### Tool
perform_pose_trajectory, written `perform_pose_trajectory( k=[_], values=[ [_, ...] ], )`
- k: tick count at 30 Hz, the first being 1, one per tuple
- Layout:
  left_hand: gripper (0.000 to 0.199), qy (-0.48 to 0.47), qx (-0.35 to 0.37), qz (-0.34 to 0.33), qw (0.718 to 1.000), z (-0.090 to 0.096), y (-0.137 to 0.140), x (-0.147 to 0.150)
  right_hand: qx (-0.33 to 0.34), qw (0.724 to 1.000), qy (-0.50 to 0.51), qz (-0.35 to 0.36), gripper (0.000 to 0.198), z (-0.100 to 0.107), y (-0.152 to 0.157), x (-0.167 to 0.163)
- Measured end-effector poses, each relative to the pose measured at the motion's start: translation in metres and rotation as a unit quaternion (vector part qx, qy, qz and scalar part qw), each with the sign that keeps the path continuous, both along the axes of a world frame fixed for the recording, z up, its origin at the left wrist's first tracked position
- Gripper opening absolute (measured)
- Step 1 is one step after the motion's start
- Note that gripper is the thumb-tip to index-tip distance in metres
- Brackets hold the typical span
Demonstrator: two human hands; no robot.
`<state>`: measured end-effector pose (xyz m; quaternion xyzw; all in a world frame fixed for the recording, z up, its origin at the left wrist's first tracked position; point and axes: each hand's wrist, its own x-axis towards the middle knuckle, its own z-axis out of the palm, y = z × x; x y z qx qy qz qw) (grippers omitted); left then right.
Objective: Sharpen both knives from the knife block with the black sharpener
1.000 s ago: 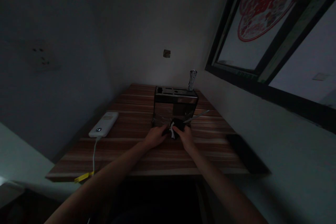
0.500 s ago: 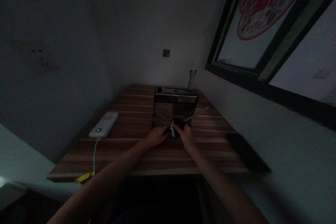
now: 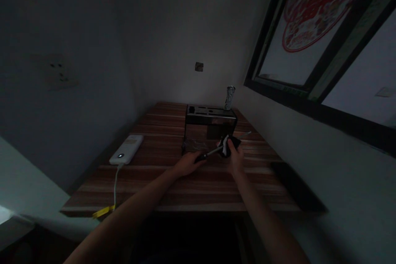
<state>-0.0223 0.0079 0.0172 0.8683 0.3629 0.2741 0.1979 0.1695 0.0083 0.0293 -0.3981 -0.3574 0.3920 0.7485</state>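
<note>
My left hand (image 3: 188,164) is closed around the dark handle of a long, thin metal rod (image 3: 213,151) that looks like a sharpening steel. The rod slants up to the right, and its pale tip shows past the cloth. My right hand (image 3: 235,157) pinches a black and white cloth (image 3: 225,145) wrapped around the rod's middle, which hides that stretch. Just behind both hands stands a slotted rack (image 3: 212,112), resembling a knife block, with a dark metallic top and a see-through front.
A silvery, patterned upright object (image 3: 229,98) stands at the rack's right end. On the wooden table (image 3: 161,142), a white power bank (image 3: 127,149) with a cable lies left. A dark flat object (image 3: 297,185) lies near the right edge, beside the wall. A framed window (image 3: 278,86) rises on the right.
My right hand and the cloth have moved right along the rod, away from my left hand, uncovering the shaft near the handle. The view has shifted slightly.
</note>
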Motion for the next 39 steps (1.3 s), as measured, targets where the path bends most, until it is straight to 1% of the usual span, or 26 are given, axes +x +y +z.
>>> perform_pose_trajectory(
  k=[4,7,10,15,19,23,27,28,32,35,37,39],
  values=[
    [0.028,-0.001,-0.007,-0.009,1.000,0.000,0.001,0.000,0.027,0.996,0.040,-0.077,0.031,0.019,0.009,0.020],
    [0.030,0.003,-0.009,-0.005,1.000,-0.004,0.003,0.000,0.036,0.992,0.047,-0.115,0.032,0.028,0.015,0.035],
    [0.030,0.006,-0.005,-0.010,1.000,-0.007,0.005,0.000,0.045,0.987,0.053,-0.146,0.031,0.029,0.018,0.046],
    [0.032,0.015,-0.004,-0.010,1.000,-0.006,0.004,0.000,0.054,0.986,0.047,-0.154,0.032,0.026,0.016,0.050],
    [0.032,0.022,-0.001,-0.011,1.000,-0.006,0.003,0.000,0.057,0.982,0.063,-0.171,0.032,0.025,0.015,0.050],
    [0.033,0.020,0.005,-0.021,1.000,-0.004,0.002,-0.001,0.047,0.986,0.082,-0.138,0.032,0.022,0.013,0.049],
    [0.031,0.017,0.011,-0.031,0.999,-0.001,0.000,-0.001,0.035,0.985,0.094,-0.138,0.034,0.018,0.012,0.043],
    [0.031,0.018,0.011,-0.032,0.999,-0.001,-0.001,-0.001,0.034,0.987,0.094,-0.129,0.035,0.017,0.011,0.041],
    [0.032,0.019,0.011,-0.027,0.999,0.000,-0.001,-0.002,0.032,0.996,0.072,-0.039,0.037,0.012,0.006,0.025],
    [0.030,0.022,0.009,-0.020,1.000,-0.001,-0.001,-0.002,0.019,0.998,0.059,0.017,0.036,0.007,0.002,0.013],
    [0.028,0.023,0.009,-0.013,1.000,-0.001,-0.001,-0.003,0.007,0.998,0.040,0.043,0.037,0.002,0.001,0.007],
    [0.027,0.020,0.010,-0.008,1.000,-0.001,-0.001,-0.002,-0.004,0.999,0.005,0.047,0.037,-0.005,0.001,0.003]
  ],
)
